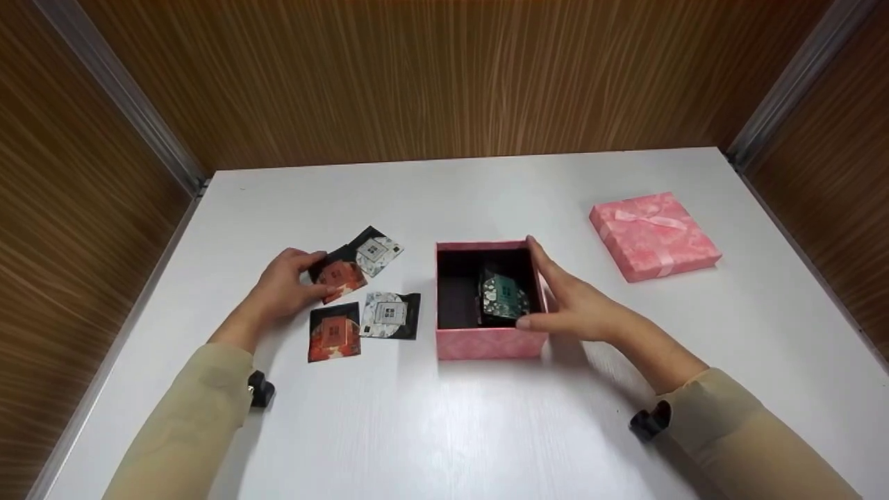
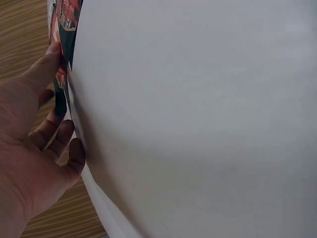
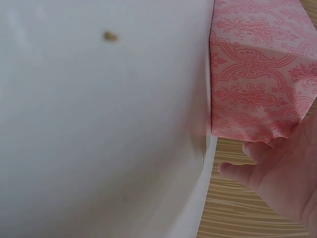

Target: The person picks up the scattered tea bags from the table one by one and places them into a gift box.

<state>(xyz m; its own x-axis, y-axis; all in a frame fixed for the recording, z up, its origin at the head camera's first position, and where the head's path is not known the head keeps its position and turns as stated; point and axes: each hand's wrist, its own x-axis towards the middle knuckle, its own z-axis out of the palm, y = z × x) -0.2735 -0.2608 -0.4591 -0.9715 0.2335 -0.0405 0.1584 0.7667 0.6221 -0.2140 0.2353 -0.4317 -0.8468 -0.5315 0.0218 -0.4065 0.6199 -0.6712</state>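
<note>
My left hand (image 1: 283,283) pinches an orange-and-black sachet (image 1: 340,276) at its left edge, thumb on the near side. In the left wrist view, that sachet (image 2: 62,69) stands between thumb and fingers. Its far corner overlaps a white-and-black sachet (image 1: 376,251). Nearer lie another orange-and-black sachet (image 1: 335,333) and a second white-and-black one (image 1: 390,314). My right hand (image 1: 583,305) rests against the right side of an uncovered pink box (image 1: 486,344), fingers spread and thumb at the front rim. Inside, a dark green floral sachet (image 1: 505,297) lies on the right side of the black interior.
A pink lid (image 1: 653,232) with a ribbon bow lies at the back right of the white table (image 1: 444,423). Wood-grain panels (image 1: 444,76) stand behind the table and at both sides. Small black devices (image 1: 651,420) sit at both sleeve cuffs.
</note>
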